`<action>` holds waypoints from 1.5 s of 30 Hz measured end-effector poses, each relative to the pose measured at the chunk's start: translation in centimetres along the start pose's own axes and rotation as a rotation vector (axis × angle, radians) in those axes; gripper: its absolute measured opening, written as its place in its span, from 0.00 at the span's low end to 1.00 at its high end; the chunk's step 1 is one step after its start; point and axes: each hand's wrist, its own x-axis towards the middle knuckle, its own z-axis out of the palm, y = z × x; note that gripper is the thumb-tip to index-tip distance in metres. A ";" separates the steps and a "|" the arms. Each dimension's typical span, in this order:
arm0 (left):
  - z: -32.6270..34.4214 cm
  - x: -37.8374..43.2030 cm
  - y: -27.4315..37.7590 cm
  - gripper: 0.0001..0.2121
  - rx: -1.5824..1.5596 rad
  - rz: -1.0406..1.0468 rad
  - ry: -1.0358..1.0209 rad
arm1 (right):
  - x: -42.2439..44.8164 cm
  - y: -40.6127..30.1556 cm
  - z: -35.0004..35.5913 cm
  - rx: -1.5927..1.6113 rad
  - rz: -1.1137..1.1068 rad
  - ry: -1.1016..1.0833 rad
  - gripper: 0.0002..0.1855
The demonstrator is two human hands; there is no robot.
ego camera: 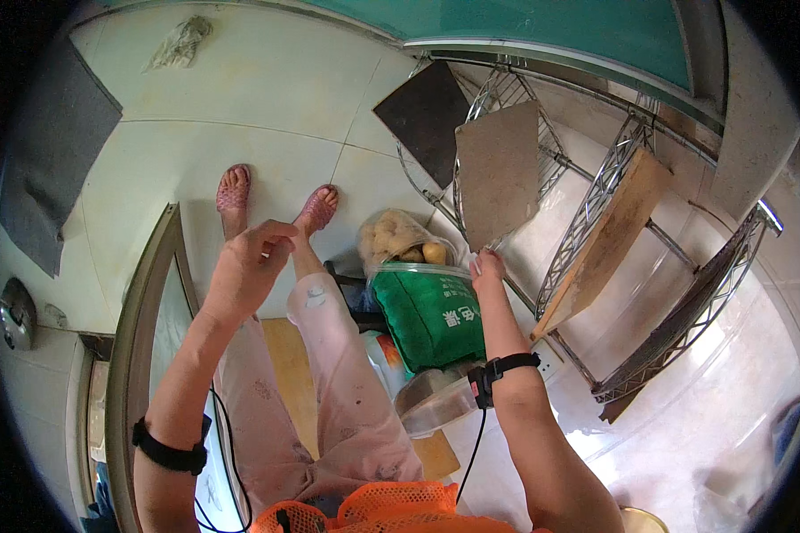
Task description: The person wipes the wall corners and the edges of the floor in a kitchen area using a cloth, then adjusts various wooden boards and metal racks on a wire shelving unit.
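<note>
My left hand [250,266] is raised above my legs, fingers loosely curled, and nothing shows in it. My right hand [488,266] reaches to the near edge of a brown board [499,173] on a wire rack; its fingers are at the board's lower corner, beside the top of a clear plastic bag. Whether they grip the board or the plastic cannot be told. Just left of the right hand stands a green bag [427,313] with white writing. Behind it, potatoes [390,236] lie in a clear plastic bag.
The metal wire rack [560,160] holds a dark board [427,120] and a thick wooden board [603,243]. A clear plastic container [433,416] lies below the green bag. A framed door [137,320] stands at left, with a grey mat [60,160] beyond. A crumpled cloth [183,43] lies on the tiles.
</note>
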 end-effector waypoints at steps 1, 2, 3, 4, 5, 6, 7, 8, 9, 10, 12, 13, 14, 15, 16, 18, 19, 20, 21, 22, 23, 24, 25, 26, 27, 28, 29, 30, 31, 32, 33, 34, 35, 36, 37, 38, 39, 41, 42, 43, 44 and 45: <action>0.4 0.3 0.4 0.09 0.002 0.013 -0.005 | 1.3 0.7 -1.1 0.012 -0.004 0.005 0.11; 0.8 0.7 0.8 0.09 -0.031 0.042 -0.012 | 2.7 1.3 -2.0 0.147 0.104 -0.156 0.11; 1.3 0.9 1.0 0.09 -0.061 0.062 -0.015 | 3.2 1.6 -2.0 0.276 0.216 -0.323 0.12; 1.4 1.0 1.8 0.10 -0.008 0.050 -0.054 | 3.8 1.8 -1.6 0.531 0.225 -0.299 0.07; 1.7 1.2 1.9 0.10 -0.002 0.055 -0.054 | 4.3 1.9 -1.6 0.538 0.226 -0.302 0.07; 2.0 1.4 1.7 0.10 0.007 0.041 -0.070 | 4.6 2.1 -1.7 0.559 0.216 -0.277 0.04; 2.3 1.5 1.6 0.10 0.016 0.030 -0.086 | 4.8 2.3 -1.9 0.581 0.205 -0.251 0.02; 2.6 1.6 1.4 0.10 0.021 0.036 -0.090 | 4.8 2.6 -2.2 0.590 0.204 -0.250 0.02; 2.3 1.1 0.7 0.10 0.049 0.032 -0.078 | 3.1 2.9 -1.2 0.575 0.209 -0.279 0.01; 2.4 1.0 0.3 0.10 0.066 0.038 -0.079 | 2.3 3.0 -1.2 0.565 0.200 -0.293 0.04; 2.5 1.0 -0.3 0.09 0.061 0.032 -0.089 | 1.3 3.2 -1.2 0.637 0.162 -0.276 0.05; 2.6 1.0 -0.3 0.09 0.052 0.026 -0.102 | 1.2 3.2 -1.4 0.706 0.123 -0.256 0.07; 2.7 1.1 -0.3 0.09 0.053 0.028 -0.101 | 1.1 3.1 -1.3 0.708 0.122 -0.258 0.07; 2.8 1.2 -0.4 0.09 0.048 0.033 -0.102 | 1.3 3.2 -1.4 0.728 0.098 -0.270 0.07; 3.0 1.3 -0.4 0.09 0.042 0.037 -0.102 | 1.5 3.2 -1.5 0.748 0.075 -0.283 0.08; 3.2 1.4 -0.4 0.09 0.043 0.050 -0.100 | 1.7 3.4 -1.8 0.760 0.069 -0.292 0.08; 3.3 1.4 -0.4 0.09 0.047 0.061 -0.097 | 1.6 3.4 -1.8 0.772 0.066 -0.303 0.08; 3.4 1.5 -0.5 0.09 0.045 0.060 -0.096 | 1.6 3.5 -1.8 0.770 0.064 -0.304 0.08; 3.5 1.6 -0.6 0.09 0.031 0.057 -0.095 | 1.3 3.6 -1.8 0.779 0.066 -0.325 0.07; 3.6 1.7 -0.6 0.09 0.017 0.053 -0.094 | 1.1 3.6 -1.7 0.787 0.067 -0.347 0.07; 3.6 1.7 -0.7 0.09 0.013 0.053 -0.095 | 0.9 3.6 -1.7 0.784 0.064 -0.345 0.07; 3.6 1.7 -0.6 0.09 0.016 0.048 -0.092 | 0.5 3.3 -1.5 0.710 0.099 -0.368 0.06; 3.5 1.8 -0.6 0.09 0.020 0.042 -0.088 | 0.1 3.2 -1.2 0.637 0.133 -0.390 0.06; 3.5 1.7 -0.7 0.09 0.019 0.040 -0.085 | -0.4 3.1 -0.8 0.626 0.140 -0.357 0.06; 3.6 1.8 -0.6 0.10 0.019 0.036 -0.084 | -0.3 3.1 -0.6 0.628 0.136 -0.357 0.06; 3.5 1.9 -0.6 0.10 0.020 0.031 -0.082 | -0.2 3.0 -0.3 0.592 0.135 -0.326 0.04; 3.5 1.9 -0.4 0.10 0.020 0.034 -0.081 | 0.0 3.0 -0.1 0.555 0.134 -0.295 0.03; 3.5 1.9 -0.4 0.10 0.002 0.038 -0.080 | 0.3 3.1 -0.1 0.555 0.134 -0.295 0.03; 3.4 1.9 -0.3 0.10 -0.017 0.042 -0.080 | 0.7 3.0 -0.3 0.537 0.102 -0.312 0.02; 3.2 2.0 -0.3 0.10 -0.017 0.043 -0.080 | 1.1 3.1 -0.4 0.518 0.071 -0.329 0.01; 3.0 2.1 -0.4 0.10 -0.019 0.059 -0.081 | 1.3 3.3 -0.6 0.515 0.071 -0.328 0.01; 2.8 2.2 -0.5 0.10 -0.023 0.076 -0.082 | 1.4 3.5 -0.8 0.489 0.149 -0.221 0.02; 2.7 2.3 -0.5 0.10 -0.026 0.075 -0.084 | 1.5 3.8 -1.3 0.463 0.225 -0.112 0.04; 2.4 2.2 -0.5 0.10 -0.023 0.057 -0.083 | 1.8 5.4 -3.4 0.358 0.227 -0.250 0.05; 2.2 2.3 -0.7 0.11 -0.019 0.034 -0.076 | 1.2 6.3 -3.8 0.351 0.229 -0.257 0.05; 1.9 2.5 -0.7 0.11 -0.019 0.028 -0.067 | 0.5 6.9 -3.9 0.386 0.230 -0.238 0.04; 1.7 2.5 -0.5 0.11 0.001 0.030 -0.075 | -0.4 7.4 -4.2 0.420 0.233 -0.211 0.03; 1.7 2.1 -0.8 0.11 0.022 0.020 -0.084 | -1.1 7.6 -3.5 0.569 0.178 -0.233 0.03; 1.9 2.4 -0.8 0.11 0.006 0.040 -0.083 | 0.5 7.7 -3.9 0.656 0.114 -0.304 0.03; 2.1 2.6 -1.0 0.11 -0.004 0.048 -0.079 | 1.3 7.6 -3.9 0.734 0.060 -0.380 0.04; 2.4 2.7 -1.2 0.11 -0.004 0.050 -0.086 | 2.1 7.4 -3.9 0.737 0.058 -0.373 0.04; 2.7 2.8 -1.3 0.10 0.003 0.054 -0.091 | 2.7 7.0 -3.4 0.738 0.045 -0.387 0.05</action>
